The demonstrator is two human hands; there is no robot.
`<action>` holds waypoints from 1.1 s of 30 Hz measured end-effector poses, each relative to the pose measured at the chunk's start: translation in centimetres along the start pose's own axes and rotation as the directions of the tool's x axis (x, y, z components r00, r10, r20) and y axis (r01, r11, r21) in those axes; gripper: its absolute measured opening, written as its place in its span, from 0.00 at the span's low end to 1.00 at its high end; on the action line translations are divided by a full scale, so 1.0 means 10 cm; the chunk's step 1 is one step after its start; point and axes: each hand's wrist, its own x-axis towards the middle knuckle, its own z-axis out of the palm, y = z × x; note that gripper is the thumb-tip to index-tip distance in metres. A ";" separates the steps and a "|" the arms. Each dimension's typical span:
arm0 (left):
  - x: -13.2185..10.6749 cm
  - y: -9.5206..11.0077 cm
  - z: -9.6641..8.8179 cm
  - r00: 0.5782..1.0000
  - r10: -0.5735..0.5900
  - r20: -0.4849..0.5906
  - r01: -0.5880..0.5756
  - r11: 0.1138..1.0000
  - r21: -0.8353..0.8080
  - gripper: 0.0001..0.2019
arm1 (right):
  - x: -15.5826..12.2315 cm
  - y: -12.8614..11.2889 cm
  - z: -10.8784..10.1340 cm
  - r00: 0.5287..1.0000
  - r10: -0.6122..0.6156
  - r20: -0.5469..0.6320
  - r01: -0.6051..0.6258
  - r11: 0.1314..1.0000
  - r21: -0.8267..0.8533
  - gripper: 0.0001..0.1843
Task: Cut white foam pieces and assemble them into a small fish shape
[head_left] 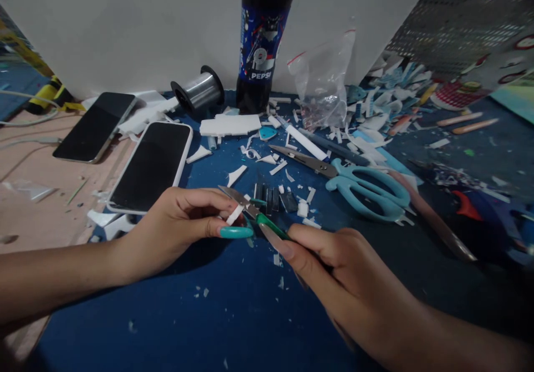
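Note:
My left hand [186, 216] pinches a small white strip [235, 214] between thumb and fingers, with long green nails showing. My right hand [346, 272] is closed around a small green-handled knife [249, 206], its pointed blade aimed up and to the left. The blade lies close against the white strip; whether it cuts into it I cannot tell. Behind the blade, several small dark blocks [273, 198] and white scraps [302, 209] lie on the blue table surface [217, 311]. Blue-handled scissors [367, 191] rest partly spread beyond my right hand.
Two phones, one black [95, 127] and one white-edged [152, 166], lie at left. A wire spool [199, 91], a Pepsi bottle [265, 44] and a clear plastic bag [327, 83] stand at the back. Offcuts [387, 94] are heaped at right, near a brown-handled tool [434, 216].

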 end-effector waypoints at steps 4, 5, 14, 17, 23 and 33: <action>0.01 0.01 0.01 1.000 0.002 0.001 -0.002 1.000 0.021 0.15 | 0.01 -0.02 0.01 0.999 0.041 0.023 -0.042 0.997 0.066 0.24; 0.01 0.00 0.02 1.000 0.008 -0.007 -0.008 1.000 0.017 0.15 | 0.02 -0.03 0.01 0.999 0.044 0.025 -0.046 0.994 0.096 0.25; -0.01 0.00 0.03 0.998 -0.008 -0.066 0.007 1.000 -0.015 0.13 | 0.01 -0.04 0.02 0.992 0.082 0.091 -0.103 0.962 0.253 0.26; -0.01 0.01 0.04 0.998 -0.020 -0.061 0.019 1.000 -0.020 0.13 | 0.01 -0.04 0.02 0.996 0.046 0.071 -0.062 0.969 0.238 0.26; -0.01 0.02 0.03 0.992 -0.029 -0.124 0.036 0.998 0.056 0.10 | 0.00 -0.05 0.02 0.990 0.082 0.112 -0.111 0.953 0.282 0.27; 0.00 0.00 0.03 0.997 -0.041 -0.073 0.041 0.999 -0.007 0.07 | -0.01 -0.07 0.00 0.995 0.079 0.055 -0.089 0.971 0.222 0.28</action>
